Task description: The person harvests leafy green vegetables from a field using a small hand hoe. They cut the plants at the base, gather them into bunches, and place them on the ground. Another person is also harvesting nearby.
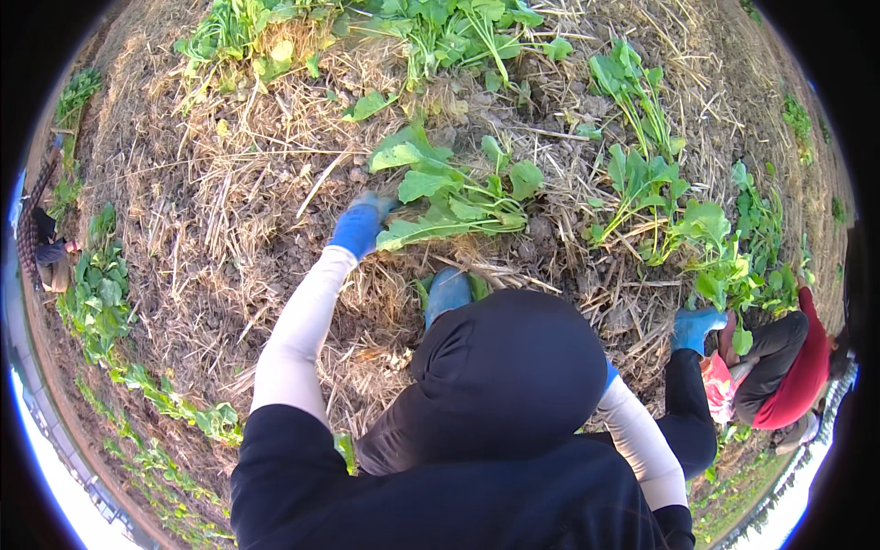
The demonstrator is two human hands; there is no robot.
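My left hand [363, 218], in a blue glove, is at the leaf end of a bunch of leafy greens [454, 199] lying on straw-covered soil. Its fingers are blurred and partly lost against the leaves, so a grip cannot be made out. The pale stems of that bunch point to the right. Only a sliver of blue glove shows of my right hand [610, 375]; my dark-clad knee [509, 364] hides the rest. A blue rubber boot [448, 292] is planted just below the greens.
More bunches of greens lie ahead [447, 41] and to the right [639, 179]. A second blue boot [696, 330] stands at right. A person in a red top [790, 385] crouches beyond it. Another person [45, 240] is at the far left, near a row of greens [100, 295].
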